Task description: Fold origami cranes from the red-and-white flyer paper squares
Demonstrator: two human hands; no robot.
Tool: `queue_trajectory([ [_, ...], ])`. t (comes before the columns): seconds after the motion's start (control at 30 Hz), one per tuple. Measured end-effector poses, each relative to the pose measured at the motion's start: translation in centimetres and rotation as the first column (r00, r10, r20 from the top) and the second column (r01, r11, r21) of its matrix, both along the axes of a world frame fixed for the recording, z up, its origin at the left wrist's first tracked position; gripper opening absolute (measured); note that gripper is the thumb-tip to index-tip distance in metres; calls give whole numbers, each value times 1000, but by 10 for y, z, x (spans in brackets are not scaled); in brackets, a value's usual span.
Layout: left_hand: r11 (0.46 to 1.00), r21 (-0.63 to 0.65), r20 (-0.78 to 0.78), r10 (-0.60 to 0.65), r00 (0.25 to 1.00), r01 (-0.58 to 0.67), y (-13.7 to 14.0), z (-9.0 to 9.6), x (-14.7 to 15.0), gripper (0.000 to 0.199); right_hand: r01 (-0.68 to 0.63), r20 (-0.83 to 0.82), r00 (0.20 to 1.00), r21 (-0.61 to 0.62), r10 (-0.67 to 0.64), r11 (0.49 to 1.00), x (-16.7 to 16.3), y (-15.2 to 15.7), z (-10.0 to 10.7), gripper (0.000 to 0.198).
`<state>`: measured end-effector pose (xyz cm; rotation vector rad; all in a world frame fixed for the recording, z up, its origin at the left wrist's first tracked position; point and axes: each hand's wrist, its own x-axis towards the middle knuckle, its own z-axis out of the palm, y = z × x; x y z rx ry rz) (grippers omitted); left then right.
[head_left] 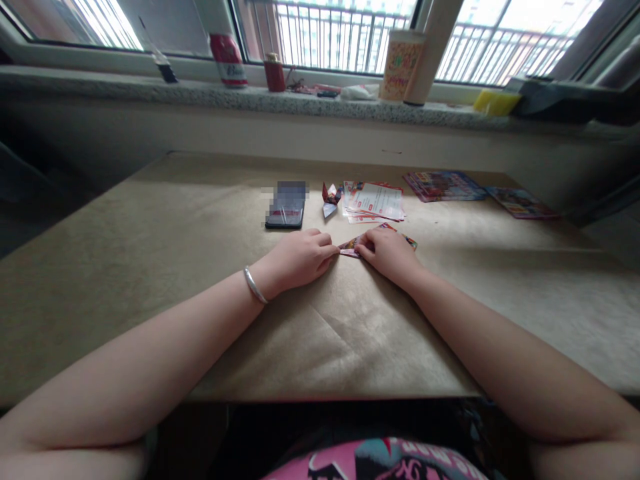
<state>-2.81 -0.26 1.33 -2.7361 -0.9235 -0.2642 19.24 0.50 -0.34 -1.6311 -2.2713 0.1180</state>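
A smooth silver bangle (255, 285) rings the left wrist, close to the bare left hand (305, 257); the right hand (387, 252) and its wrist are bare too. The pink top (370, 460) carries a bold print — black shapes, a grey-teal patch, some red, white lettering.
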Motion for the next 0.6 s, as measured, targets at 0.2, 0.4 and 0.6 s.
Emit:
queue_trajectory([
  [0.2, 998, 30, 34, -48, 998, 47, 3, -3, -3, 27, 9, -10, 1000, -7, -9, 1000, 0, 0, 1, 17],
  [0.4, 1000, 20, 31, -13, 999, 13, 0, -1, 0, 30, 19, 2, 1000, -31, -19, 999, -1, 0, 3, 18],
  [0.6, 999, -32, 13, 7, 1000, -7, 1, 4, 2, 29, 15, -20, 1000, -15, -16, 1000, 0, 0, 1, 17],
])
